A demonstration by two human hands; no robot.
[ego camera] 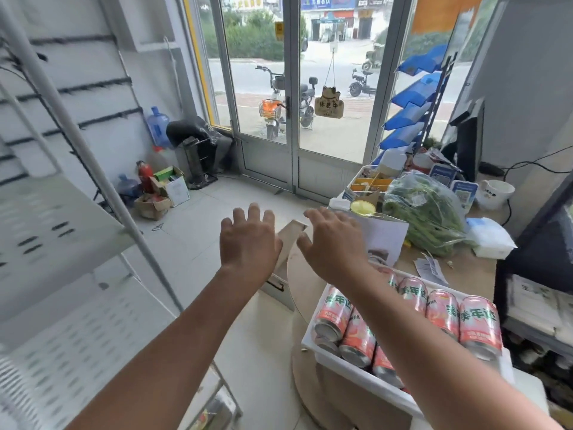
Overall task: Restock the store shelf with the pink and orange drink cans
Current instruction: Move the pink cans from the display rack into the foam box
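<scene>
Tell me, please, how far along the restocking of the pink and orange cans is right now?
Done: nothing that shows; the upper boards of the white shelf hold no cans. In hand: nothing; the left hand and right hand are both open and empty, stretched out ahead. Left: the pink and orange cans lie in the white tray on the counter, not yet shelved.

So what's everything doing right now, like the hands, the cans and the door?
Left hand: open, fingers spread, holding nothing.
Right hand: open, fingers spread, holding nothing.
Drink cans: lying on their sides in the tray, not yet shelved.
White tray: loaded with cans.
Glass doors: shut.
Bag of greens: lying on the counter.
</scene>
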